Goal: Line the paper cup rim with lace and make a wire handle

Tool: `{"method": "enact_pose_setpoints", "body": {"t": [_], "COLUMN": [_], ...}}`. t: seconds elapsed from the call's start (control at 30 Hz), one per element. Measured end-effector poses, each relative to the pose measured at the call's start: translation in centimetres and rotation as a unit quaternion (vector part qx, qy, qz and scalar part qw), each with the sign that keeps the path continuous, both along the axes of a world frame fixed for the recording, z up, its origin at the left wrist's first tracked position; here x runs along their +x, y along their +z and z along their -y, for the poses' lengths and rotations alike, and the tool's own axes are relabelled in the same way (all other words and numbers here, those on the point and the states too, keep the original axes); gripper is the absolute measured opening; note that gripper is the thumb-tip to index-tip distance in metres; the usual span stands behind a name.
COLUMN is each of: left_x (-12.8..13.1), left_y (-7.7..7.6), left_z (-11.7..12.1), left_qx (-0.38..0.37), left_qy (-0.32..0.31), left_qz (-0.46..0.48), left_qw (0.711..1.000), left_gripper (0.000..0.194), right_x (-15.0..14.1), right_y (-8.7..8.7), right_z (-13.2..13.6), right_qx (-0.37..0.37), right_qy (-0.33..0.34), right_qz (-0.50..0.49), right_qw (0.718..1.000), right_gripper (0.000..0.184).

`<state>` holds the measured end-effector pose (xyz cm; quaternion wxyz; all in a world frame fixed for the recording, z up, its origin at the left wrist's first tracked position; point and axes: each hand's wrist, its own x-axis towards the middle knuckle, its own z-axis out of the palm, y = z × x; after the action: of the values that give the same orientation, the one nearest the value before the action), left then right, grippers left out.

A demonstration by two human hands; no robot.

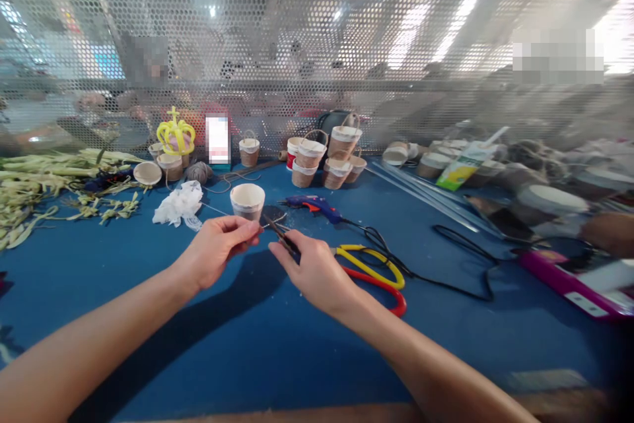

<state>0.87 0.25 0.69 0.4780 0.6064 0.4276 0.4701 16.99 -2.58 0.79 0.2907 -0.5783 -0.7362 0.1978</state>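
Observation:
My left hand (230,238) is closed in a pinch on a thin grey cord (215,209), part of it hidden by the fingers. My right hand (314,268) grips small dark scissors (280,231), their tips pointing at the left fingertips; the handle is mostly covered. Just beyond both hands stands an upright paper cup (247,197) with a pale rim and a brownish lower part. A crumpled white cloth or tissue (179,204) lies left of the cup, with a ball of grey yarn (199,173) behind it.
Near the right hand lie large red-and-yellow-handled scissors (374,271) and a blue glue gun (313,205) with a black cable. Small handled baskets (341,142) stand farther back. Dried husks (30,192) fill the left; a magenta power strip (569,281) lies right, near another person's hand (609,233).

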Motion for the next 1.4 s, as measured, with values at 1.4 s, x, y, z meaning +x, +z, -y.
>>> {"method": "enact_pose_setpoints", "body": {"t": [1.4], "left_x": [-2.2], "left_y": [1.3], "left_z": [-1.2], "left_qx": [0.564], "left_qy": [-0.006], "left_qz": [-0.319], "left_qw": [0.762], "left_gripper": [0.011], "right_x": [0.3], "right_y": [0.6], "right_z": [0.0], "right_qx": [-0.123], "right_qy": [0.036], "right_qz": [-0.061], "right_qw": [0.99], "right_gripper": [0.031]}}
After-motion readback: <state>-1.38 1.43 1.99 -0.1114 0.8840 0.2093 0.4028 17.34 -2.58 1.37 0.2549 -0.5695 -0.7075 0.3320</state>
